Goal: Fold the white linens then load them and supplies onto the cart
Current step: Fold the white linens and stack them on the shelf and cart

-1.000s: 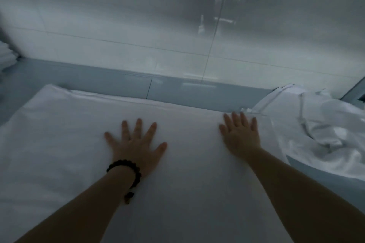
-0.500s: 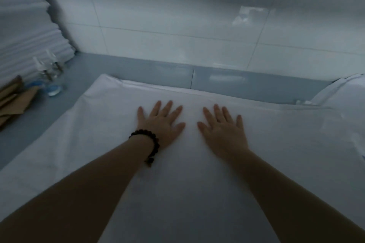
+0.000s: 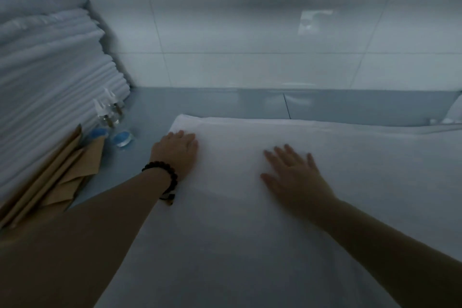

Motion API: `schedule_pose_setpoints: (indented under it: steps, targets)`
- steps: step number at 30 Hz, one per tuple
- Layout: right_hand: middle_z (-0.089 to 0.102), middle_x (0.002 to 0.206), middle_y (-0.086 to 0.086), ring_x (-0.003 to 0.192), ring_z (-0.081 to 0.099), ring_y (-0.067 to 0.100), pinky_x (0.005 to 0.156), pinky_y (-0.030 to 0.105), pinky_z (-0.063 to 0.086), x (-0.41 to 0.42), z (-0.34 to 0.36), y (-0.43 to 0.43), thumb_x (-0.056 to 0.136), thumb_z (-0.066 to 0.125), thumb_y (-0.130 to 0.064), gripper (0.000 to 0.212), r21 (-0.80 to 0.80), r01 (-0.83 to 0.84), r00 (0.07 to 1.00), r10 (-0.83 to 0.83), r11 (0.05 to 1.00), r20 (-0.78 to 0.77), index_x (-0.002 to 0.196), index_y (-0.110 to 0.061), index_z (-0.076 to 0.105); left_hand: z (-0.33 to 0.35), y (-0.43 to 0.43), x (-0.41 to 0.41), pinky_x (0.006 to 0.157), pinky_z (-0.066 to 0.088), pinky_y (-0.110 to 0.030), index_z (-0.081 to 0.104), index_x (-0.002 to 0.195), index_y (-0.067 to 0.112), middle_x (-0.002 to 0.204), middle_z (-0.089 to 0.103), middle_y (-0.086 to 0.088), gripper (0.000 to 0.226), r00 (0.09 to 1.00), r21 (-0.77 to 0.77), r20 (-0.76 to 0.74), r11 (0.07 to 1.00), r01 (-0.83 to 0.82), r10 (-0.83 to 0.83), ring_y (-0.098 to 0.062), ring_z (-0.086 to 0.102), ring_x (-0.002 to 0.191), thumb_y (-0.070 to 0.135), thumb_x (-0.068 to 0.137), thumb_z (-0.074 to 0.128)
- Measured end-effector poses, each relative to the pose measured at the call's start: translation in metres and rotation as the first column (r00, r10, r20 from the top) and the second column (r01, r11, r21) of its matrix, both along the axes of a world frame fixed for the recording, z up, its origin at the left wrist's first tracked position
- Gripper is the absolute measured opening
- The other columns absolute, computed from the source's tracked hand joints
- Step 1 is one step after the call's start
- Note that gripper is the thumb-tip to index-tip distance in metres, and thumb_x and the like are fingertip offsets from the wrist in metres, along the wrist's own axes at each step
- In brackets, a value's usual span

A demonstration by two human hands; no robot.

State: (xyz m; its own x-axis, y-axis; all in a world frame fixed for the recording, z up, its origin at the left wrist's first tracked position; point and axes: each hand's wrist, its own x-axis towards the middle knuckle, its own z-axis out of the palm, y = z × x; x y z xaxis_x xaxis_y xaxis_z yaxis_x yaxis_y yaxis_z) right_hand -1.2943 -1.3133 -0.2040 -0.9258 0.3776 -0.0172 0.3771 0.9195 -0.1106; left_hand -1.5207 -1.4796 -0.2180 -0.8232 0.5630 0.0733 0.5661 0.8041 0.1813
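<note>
Single head-worn wide-angle view. Looks forward and down from above and behind left hand (image 3: 176,150) and right hand (image 3: 295,177), close in; faces tiled wall (image 3: 250,32) ahead of both hands.

White sheet (image 3: 275,220) — matt, smooth woven cloth. Left of it lie a stack of folded linens (image 3: 50,70) of like cloth, matt brown paper bags (image 3: 70,172) and clear, glossy small bottles (image 3: 108,114). Beyond the sheet — a smooth grey tabletop (image 3: 160,105) with faint sheen, and glossy, reflective wall tiles (image 3: 250,20).
</note>
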Motion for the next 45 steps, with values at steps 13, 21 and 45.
schedule_pose_setpoints:
  steps: [13, 21, 45]
  targets:
    - [-0.004, 0.161, -0.01, 0.148, -0.005, 0.012, 0.118, 0.047, -0.008, -0.097, -0.007, -0.059, 0.096, 0.02, -0.061, 0.061, 0.107, -0.558, 0.829, 0.547, 0.823, 0.12, 0.151, -0.041, 0.004, 0.016, -0.01, -0.035, 0.104, 0.023, -0.019, 0.049, 0.137, 0.006, 0.149, 0.041, -0.01, 0.039, 0.95, 0.469, 0.293, 0.882, -0.045, -0.107, -0.022, 0.037, 0.136, 0.022, 0.104, 0.033]
    - [0.007, 0.162, -0.003, 0.148, 0.001, 0.012, 0.116, 0.044, -0.005, -0.139, -0.005, -0.048, 0.098, 0.015, -0.052, 0.061, 0.09, -0.41, 0.912, 0.41, 0.908, 0.011, 0.153, -0.027, 0.014, 0.016, -0.033, -0.017, 0.115, 0.007, -0.025, 0.023, 0.151, 0.013, 0.16, 0.014, -0.005, 0.049, 0.924, 0.317, 0.37, 0.948, -0.025, -0.1, -0.017, 0.011, 0.147, 0.029, 0.105, 0.028]
    - [-0.019, 0.154, -0.022, 0.142, -0.021, 0.001, 0.117, 0.043, -0.009, -0.137, -0.014, -0.059, 0.093, -0.001, -0.063, 0.052, 0.04, -0.412, 0.909, 0.408, 0.91, 0.086, 0.142, -0.052, -0.015, -0.016, -0.076, 0.033, 0.117, -0.011, -0.047, -0.004, 0.153, 0.014, 0.161, -0.01, -0.004, 0.079, 0.991, -0.037, 0.119, 0.997, 0.068, -0.064, -0.023, -0.011, 0.147, 0.062, 0.094, 0.019]
